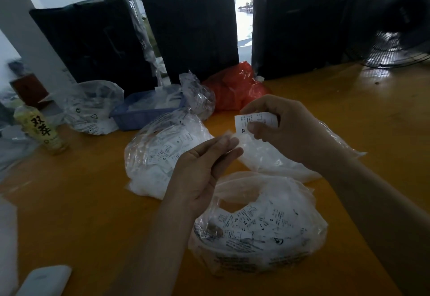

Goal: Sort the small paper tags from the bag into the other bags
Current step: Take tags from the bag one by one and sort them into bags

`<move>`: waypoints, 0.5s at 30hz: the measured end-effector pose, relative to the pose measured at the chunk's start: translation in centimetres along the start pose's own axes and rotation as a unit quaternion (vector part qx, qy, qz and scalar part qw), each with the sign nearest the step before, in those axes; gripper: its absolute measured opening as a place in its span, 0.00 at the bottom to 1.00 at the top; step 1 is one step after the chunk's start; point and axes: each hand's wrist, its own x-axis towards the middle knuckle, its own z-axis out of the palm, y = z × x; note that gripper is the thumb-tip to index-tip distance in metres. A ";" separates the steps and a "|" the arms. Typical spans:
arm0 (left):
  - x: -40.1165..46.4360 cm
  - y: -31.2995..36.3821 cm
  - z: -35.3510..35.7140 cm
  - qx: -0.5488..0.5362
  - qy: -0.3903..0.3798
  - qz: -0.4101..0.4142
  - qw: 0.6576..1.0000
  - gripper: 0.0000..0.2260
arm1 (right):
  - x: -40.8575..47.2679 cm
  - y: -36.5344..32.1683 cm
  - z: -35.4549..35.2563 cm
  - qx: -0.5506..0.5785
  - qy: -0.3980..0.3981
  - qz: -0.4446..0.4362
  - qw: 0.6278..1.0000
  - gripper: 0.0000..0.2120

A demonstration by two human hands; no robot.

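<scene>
My right hand (282, 128) pinches a small white paper tag (254, 121) marked XL above the table. My left hand (204, 167) grips the rim of a clear plastic bag (267, 158) that lies under my right wrist, right below the tag. An open clear bag (256, 230) full of mixed tags marked XS and S sits nearest to me. Another clear bag (160, 153) with tags lies to the left of my hands.
The yellow table (93, 202) also carries a blue basket (149, 112), more clear bags (93, 107), a red bag (235, 88), a drink bottle (44, 130) at left and a white object (44, 281) at the near edge. Black wrapped bundles (193, 25) and a fan (395, 39) stand behind.
</scene>
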 end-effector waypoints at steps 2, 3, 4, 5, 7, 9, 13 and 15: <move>0.0 0.0 0.0 0.003 -0.003 0.000 1.000 0.13 | -0.1 0.0 0.1 -0.012 -0.015 -0.007 1.000 0.11; 0.0 0.0 0.0 0.003 -0.003 -0.001 1.000 0.13 | -0.1 0.0 0.1 -0.015 -0.016 -0.007 1.000 0.11; 0.0 0.0 0.0 0.002 -0.004 -0.003 1.000 0.14 | 0.0 0.0 0.2 -0.015 -0.011 -0.006 1.000 0.11; 0.0 0.0 0.0 0.000 -0.004 -0.005 1.000 0.14 | 0.0 0.0 0.3 -0.013 -0.003 -0.005 1.000 0.11; 0.0 0.0 0.0 -0.004 -0.005 -0.008 1.000 0.14 | 0.1 0.0 0.4 -0.016 0.018 -0.007 1.000 0.11; 0.0 0.0 0.0 -0.004 -0.005 -0.009 1.000 0.15 | 0.1 0.0 0.3 -0.021 0.033 -0.009 0.999 0.11; 0.1 -0.1 -0.1 -0.002 -0.007 -0.008 1.000 0.15 | -0.1 -0.1 0.2 -0.014 -0.007 -0.007 1.000 0.10; 0.1 -0.1 -0.1 -0.008 -0.003 -0.010 1.000 0.16 | -0.3 -0.2 0.2 -0.018 -0.021 -0.007 1.000 0.10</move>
